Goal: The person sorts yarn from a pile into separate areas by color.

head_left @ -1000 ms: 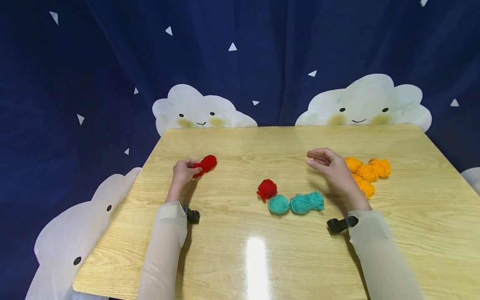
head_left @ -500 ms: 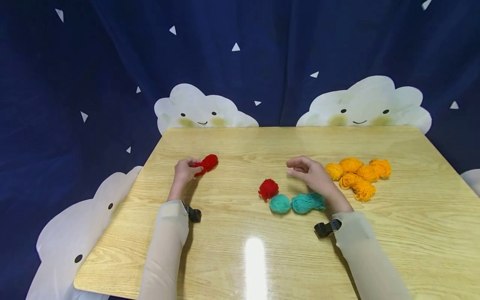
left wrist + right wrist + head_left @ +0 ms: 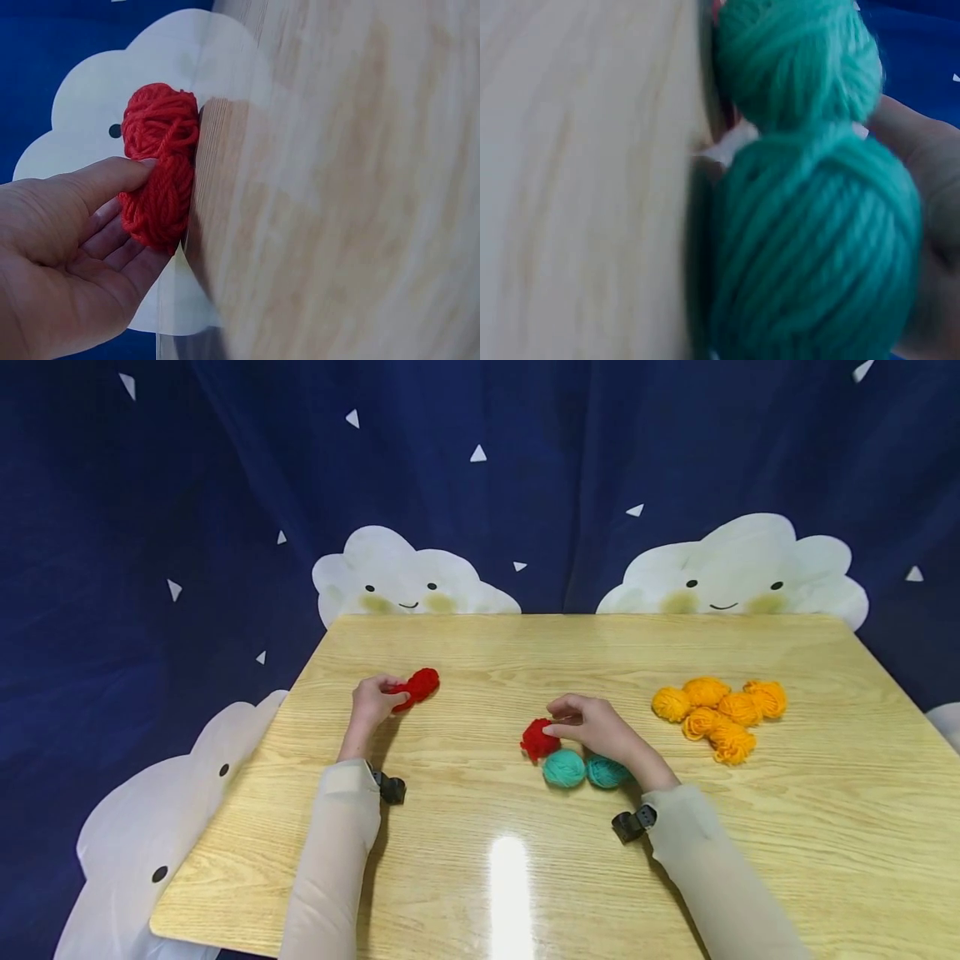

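Note:
On the left side of the table, my left hand [image 3: 371,700] pinches a ball of red yarn [image 3: 157,202] between thumb and fingers. A second red yarn ball [image 3: 425,682] lies against it, farther back. Near the middle, my right hand [image 3: 596,727] is at another red yarn ball [image 3: 537,740], its thumb overlapping the ball and its fingers relaxed above. Whether it touches the ball cannot be told. Just below lie a teal yarn ball [image 3: 564,769] and a darker teal one [image 3: 606,772], partly under the right hand. In the right wrist view, teal yarn [image 3: 817,247] hides most of that hand.
Several orange yarn balls [image 3: 705,692] lie clustered on the right of the wooden table [image 3: 450,860]. Behind the table's far edge hangs a dark blue curtain [image 3: 420,460] with white clouds and triangles.
My right hand has moved left from beside the orange yarn, over the teal balls, to the middle red ball. The left hand stays on its red yarn ball.

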Motion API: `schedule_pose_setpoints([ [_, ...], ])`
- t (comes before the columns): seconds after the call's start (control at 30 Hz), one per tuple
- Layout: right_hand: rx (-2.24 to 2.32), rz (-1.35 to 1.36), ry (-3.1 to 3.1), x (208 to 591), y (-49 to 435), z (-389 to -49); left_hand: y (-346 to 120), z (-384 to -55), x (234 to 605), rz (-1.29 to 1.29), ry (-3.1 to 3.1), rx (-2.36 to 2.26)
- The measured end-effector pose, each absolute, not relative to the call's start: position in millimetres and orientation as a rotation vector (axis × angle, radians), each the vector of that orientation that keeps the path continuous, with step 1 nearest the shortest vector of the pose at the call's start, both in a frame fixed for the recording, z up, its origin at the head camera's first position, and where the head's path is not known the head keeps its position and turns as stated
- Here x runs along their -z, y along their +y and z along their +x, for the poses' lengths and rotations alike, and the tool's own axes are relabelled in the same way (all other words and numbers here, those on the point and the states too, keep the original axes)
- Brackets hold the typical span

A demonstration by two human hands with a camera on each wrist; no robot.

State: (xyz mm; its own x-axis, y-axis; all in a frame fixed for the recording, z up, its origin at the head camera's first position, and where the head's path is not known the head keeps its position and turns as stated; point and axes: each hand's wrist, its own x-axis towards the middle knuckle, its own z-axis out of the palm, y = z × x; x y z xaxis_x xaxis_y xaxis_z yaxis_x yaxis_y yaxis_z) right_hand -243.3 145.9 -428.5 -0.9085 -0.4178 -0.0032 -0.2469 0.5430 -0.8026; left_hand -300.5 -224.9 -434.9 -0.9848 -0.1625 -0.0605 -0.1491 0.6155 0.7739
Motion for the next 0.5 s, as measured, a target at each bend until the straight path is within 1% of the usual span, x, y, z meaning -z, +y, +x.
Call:
schedule_pose_setpoints([
  [0.5,1.151,-0.63,2.616,430.3,132.3,-242.5,-226.5,-301.1,436.9,0.275,-2.812,1.349],
])
